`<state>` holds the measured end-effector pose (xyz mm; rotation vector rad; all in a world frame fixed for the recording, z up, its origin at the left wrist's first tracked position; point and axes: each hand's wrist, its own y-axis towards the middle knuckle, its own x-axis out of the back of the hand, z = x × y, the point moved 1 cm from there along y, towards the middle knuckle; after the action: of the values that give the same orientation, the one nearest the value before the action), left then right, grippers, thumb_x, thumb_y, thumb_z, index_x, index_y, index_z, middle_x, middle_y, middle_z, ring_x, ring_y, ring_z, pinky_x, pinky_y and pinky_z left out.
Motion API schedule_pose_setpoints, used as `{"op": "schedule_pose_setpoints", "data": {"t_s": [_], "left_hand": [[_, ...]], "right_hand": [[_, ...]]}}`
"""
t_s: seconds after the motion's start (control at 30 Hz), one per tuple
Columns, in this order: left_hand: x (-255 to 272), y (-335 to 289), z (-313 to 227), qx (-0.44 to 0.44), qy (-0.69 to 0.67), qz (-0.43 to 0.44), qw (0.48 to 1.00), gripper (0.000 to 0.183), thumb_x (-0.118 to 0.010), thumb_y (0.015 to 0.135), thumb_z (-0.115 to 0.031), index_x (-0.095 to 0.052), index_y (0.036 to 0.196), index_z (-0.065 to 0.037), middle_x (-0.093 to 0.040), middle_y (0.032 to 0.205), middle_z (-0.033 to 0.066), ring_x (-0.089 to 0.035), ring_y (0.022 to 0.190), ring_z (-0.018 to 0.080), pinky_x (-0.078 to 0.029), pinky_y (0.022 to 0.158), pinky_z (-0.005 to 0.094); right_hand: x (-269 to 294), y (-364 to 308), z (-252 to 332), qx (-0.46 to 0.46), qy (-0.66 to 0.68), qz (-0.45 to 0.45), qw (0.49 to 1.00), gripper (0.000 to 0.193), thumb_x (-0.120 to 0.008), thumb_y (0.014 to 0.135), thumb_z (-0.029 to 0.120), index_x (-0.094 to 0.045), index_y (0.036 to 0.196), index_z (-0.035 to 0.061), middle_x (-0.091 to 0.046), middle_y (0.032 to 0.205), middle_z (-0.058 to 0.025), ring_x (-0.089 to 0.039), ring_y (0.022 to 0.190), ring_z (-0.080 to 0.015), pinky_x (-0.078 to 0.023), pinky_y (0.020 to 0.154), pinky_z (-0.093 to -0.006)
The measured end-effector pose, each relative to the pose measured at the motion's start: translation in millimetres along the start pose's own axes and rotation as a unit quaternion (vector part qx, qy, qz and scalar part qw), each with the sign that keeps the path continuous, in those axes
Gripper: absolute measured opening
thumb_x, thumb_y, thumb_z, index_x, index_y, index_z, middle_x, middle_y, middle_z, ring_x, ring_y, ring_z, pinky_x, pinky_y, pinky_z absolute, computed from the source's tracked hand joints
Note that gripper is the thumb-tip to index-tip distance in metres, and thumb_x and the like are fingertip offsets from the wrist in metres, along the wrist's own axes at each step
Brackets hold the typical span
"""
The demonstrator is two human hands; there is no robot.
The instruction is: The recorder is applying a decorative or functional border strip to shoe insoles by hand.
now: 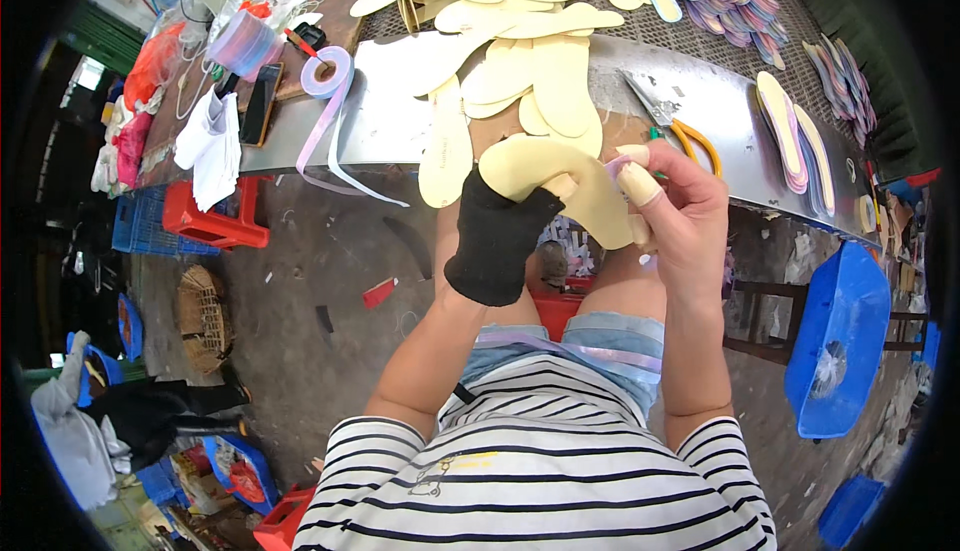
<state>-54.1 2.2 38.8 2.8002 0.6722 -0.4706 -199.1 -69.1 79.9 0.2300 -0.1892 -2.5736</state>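
Note:
My left hand (505, 241), in a black fingerless glove, grips a pale yellow shoe insole (530, 166) with the thumb on its upper face. At the insole's right end my right hand (685, 206), with pale covers on the fingertips, pinches a bit of lilac tape (616, 164) against the edge. The insole is tilted above my lap, and the pinching fingers hide part of its edge. Across my shorts lies a strip of lilac tape (610, 354). Just beyond my hands, loose yellow insoles (565, 91) overlap on the metal table edge.
Yellow-handled scissors (690, 136) lie right of my hands, near edged insoles (785, 131). A lilac tape roll (327, 73), a phone (261, 104) and white cloth (212, 146) are at left. A red stool (215, 213) and blue basin (838, 341) flank me.

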Motion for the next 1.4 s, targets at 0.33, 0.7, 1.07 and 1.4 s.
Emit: {"op": "schedule_pose_setpoints", "data": {"t_s": [0.33, 0.7, 1.07, 1.4], "left_hand": [[0, 1, -4, -0.02, -0.014, 0.02, 0.999, 0.026, -0.069, 0.076, 0.0, -0.06, 0.1, -0.001, -0.063, 0.093, 0.004, -0.06, 0.084, 0.0105, -0.049, 0.074, 0.025], [-6, 6, -19, -0.027, 0.067, 0.044, 0.996, 0.022, -0.067, 0.077, 0.0, -0.063, 0.1, -0.001, -0.064, 0.091, 0.0041, -0.061, 0.081, 0.0112, -0.049, 0.072, 0.0247], [2, 33, -2, 0.03, -0.103, 0.121, 0.987, 0.027, -0.066, 0.077, -0.013, -0.06, 0.1, 0.0, -0.06, 0.108, 0.02, -0.061, 0.094, 0.0239, -0.05, 0.083, 0.034], [2, 28, -26, -0.013, -0.133, 0.006, 0.991, 0.025, -0.064, 0.077, 0.001, -0.059, 0.1, 0.005, -0.065, 0.092, 0.0142, -0.064, 0.088, 0.024, -0.052, 0.077, 0.0344]], "right_hand": [[-7, 4, -7, 0.044, -0.04, -0.025, 0.998, 0.014, -0.063, 0.081, 0.004, -0.068, 0.094, -0.0009, -0.053, 0.085, -0.0007, -0.046, 0.064, -0.0027, -0.034, 0.052, -0.0156], [-11, 1, -14, 0.155, -0.156, -0.117, 0.968, 0.014, -0.068, 0.074, 0.0, -0.062, 0.086, -0.0018, -0.051, 0.083, -0.0004, -0.039, 0.056, -0.0025, -0.029, 0.045, -0.0189], [-21, 17, -22, -0.004, -0.014, 0.022, 1.0, 0.009, -0.06, 0.084, 0.01, -0.057, 0.083, 0.0021, -0.056, 0.075, 0.0027, -0.043, 0.053, -0.0015, -0.031, 0.047, -0.0165], [-14, -2, -38, 0.033, 0.046, -0.056, 0.997, 0.01, -0.064, 0.081, 0.003, -0.061, 0.088, -0.0022, -0.058, 0.08, 0.0012, -0.058, 0.073, -0.0029, -0.044, 0.057, -0.0151]]}}
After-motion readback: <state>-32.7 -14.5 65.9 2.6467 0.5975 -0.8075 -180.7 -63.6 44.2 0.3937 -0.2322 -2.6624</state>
